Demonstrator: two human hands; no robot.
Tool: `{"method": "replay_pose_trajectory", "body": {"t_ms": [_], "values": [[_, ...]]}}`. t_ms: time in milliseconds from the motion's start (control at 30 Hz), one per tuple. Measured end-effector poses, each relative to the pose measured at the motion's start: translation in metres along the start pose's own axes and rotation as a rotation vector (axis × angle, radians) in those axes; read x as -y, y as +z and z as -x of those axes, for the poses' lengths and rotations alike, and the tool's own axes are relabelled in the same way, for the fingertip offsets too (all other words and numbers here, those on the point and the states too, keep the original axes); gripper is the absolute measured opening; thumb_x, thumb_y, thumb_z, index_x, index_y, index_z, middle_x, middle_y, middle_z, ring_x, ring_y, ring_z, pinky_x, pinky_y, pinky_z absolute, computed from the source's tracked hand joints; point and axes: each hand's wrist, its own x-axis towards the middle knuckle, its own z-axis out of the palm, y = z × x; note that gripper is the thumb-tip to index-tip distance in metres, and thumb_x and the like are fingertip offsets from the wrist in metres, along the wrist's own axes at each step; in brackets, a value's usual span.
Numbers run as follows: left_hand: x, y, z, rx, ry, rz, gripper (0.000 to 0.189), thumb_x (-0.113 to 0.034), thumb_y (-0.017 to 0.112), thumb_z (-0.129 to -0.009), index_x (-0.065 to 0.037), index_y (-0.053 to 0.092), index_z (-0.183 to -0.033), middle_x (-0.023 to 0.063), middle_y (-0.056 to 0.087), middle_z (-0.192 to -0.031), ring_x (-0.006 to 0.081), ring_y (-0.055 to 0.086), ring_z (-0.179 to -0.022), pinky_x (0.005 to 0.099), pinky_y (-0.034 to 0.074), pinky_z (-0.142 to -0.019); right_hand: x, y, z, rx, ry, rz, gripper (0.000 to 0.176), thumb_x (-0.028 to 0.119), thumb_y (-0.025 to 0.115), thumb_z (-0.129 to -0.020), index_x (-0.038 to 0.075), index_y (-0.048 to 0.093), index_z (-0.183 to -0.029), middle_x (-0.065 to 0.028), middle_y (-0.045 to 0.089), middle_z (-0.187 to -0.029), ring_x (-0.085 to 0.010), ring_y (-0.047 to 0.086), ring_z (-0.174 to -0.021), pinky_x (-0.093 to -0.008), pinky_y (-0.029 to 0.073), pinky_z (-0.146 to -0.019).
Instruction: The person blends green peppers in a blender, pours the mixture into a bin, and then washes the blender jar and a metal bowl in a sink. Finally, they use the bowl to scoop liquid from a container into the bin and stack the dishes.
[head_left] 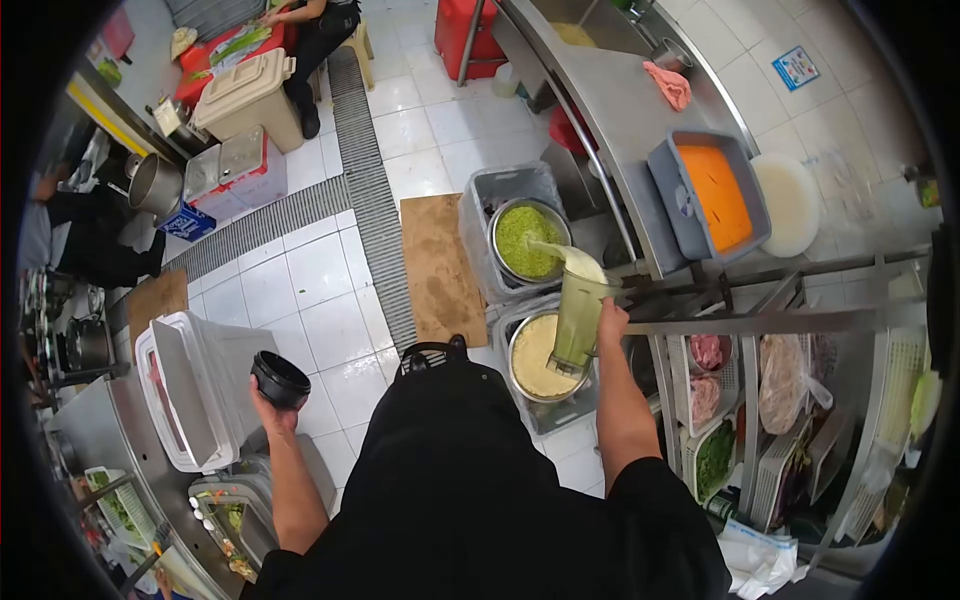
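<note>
My right hand (612, 325) grips a clear blender jar (577, 320) with pale green liquid inside. The jar is tilted, and liquid streams from its mouth into a round metal bowl (497, 243) of chopped green food (524, 238). Below the jar sits a second metal bowl (517, 378) filled with a pale yellow mixture (537, 352). Each bowl rests over a plastic tub. Away to the left, my left hand (272, 410) holds a black blender lid (281, 380), its fingers partly hidden behind it.
A grey basin (672, 195) of orange liquid stands on the steel counter (640, 110) at the right. Shelves below hold baskets (690, 440) of meat and greens. A white bin (205, 390) stands at left. Other people are at the far left and back, near a beige bin (245, 95).
</note>
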Motion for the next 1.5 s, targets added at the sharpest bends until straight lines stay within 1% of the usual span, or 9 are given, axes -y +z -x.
{"method": "replay_pose_trajectory", "body": {"t_ms": [67,167,267,400,900,967,1100,1167,1500], "values": [[0.014,-0.023,0.003,-0.013,-0.005,0.026,0.077,-0.073,0.057,-0.078,-0.025,0.048,-0.139,0.0076,0.056,-0.136,0.0355,0.055,-0.119,0.0625,0.044,-0.089,0.01,0.009,-0.002,0.028,0.026,0.094,0.054,0.047,0.059,-0.079,-0.006,0.07,-0.087,-0.0246,0.07,-0.088,-0.04,0.067,-0.086,-0.0467,0.048,-0.08],[0.04,-0.054,0.035,-0.139,-0.027,0.011,0.076,-0.077,0.056,-0.076,-0.025,0.055,-0.131,0.0056,0.061,-0.127,0.0324,0.06,-0.109,0.0591,0.046,-0.082,0.016,0.026,-0.016,0.035,0.081,0.209,0.055,0.047,0.057,-0.079,-0.004,0.072,-0.095,-0.0278,0.069,-0.098,-0.0441,0.065,-0.099,-0.0476,0.048,-0.089],[0.069,-0.111,0.059,-0.12,-0.141,0.032,0.075,-0.078,0.057,-0.073,-0.026,0.056,-0.127,0.0052,0.063,-0.122,0.0324,0.06,-0.105,0.0571,0.047,-0.08,0.025,0.034,-0.03,0.126,0.107,0.225,0.059,0.046,0.063,-0.077,-0.008,0.069,-0.099,-0.0291,0.068,-0.104,-0.0433,0.064,-0.103,-0.0466,0.048,-0.09],[0.091,-0.096,0.112,-0.383,-0.108,0.085,0.074,-0.078,0.059,-0.071,-0.026,0.057,-0.124,0.0057,0.064,-0.119,0.0336,0.06,-0.104,0.0562,0.047,-0.079,0.002,0.06,-0.067,0.182,0.08,0.308,0.061,0.048,0.063,-0.077,-0.008,0.069,-0.101,-0.03,0.068,-0.105,-0.0433,0.065,-0.101,-0.0467,0.048,-0.089],[0.075,-0.029,0.111,-0.407,0.101,0.154,0.078,-0.072,0.061,-0.076,-0.029,0.045,-0.14,0.0056,0.054,-0.138,0.0376,0.056,-0.119,0.0649,0.042,-0.089,0.008,0.106,-0.124,0.378,0.086,0.245,0.057,0.038,0.066,-0.079,-0.015,0.064,-0.099,-0.0261,0.068,-0.09,-0.0336,0.067,-0.074,-0.0477,0.049,-0.065],[0.075,-0.024,0.109,-0.401,0.101,0.134,0.079,-0.072,0.06,-0.076,-0.029,0.046,-0.14,0.0056,0.054,-0.138,0.0375,0.056,-0.119,0.065,0.042,-0.089,-0.003,0.12,-0.14,0.407,0.137,0.245,0.056,0.04,0.062,-0.08,-0.01,0.067,-0.105,-0.0323,0.066,-0.109,-0.0429,0.064,-0.105,-0.0467,0.048,-0.086],[0.074,-0.018,0.098,-0.434,0.057,0.107,0.078,-0.073,0.059,-0.076,-0.027,0.047,-0.138,0.006,0.056,-0.135,0.0369,0.056,-0.117,0.0645,0.043,-0.087,0.006,0.126,-0.153,0.443,0.152,0.303,0.058,0.039,0.063,-0.08,-0.011,0.065,-0.108,-0.0315,0.065,-0.112,-0.0421,0.063,-0.108,-0.0453,0.048,-0.088],[0.074,-0.016,0.094,-0.419,0.032,0.123,0.077,-0.073,0.058,-0.076,-0.026,0.048,-0.137,0.0065,0.057,-0.133,0.0365,0.057,-0.116,0.0638,0.043,-0.087,-0.034,0.151,-0.186,0.395,0.062,0.245,0.054,0.036,0.063,-0.084,-0.015,0.062,-0.099,-0.0226,0.067,-0.085,-0.0311,0.066,-0.069,-0.0478,0.048,-0.056],[0.042,-0.014,0.002,-0.371,-0.135,0.125,0.071,-0.074,0.057,-0.076,-0.025,0.055,-0.127,0.007,0.063,-0.122,0.0355,0.06,-0.105,0.0597,0.047,-0.078,0.1,0.11,-0.151,0.414,0.209,0.351,0.044,0.036,0.061,-0.085,-0.006,0.06,-0.073,-0.0156,0.057,-0.061,-0.0288,0.054,-0.045,-0.0453,0.042,-0.04]]}}
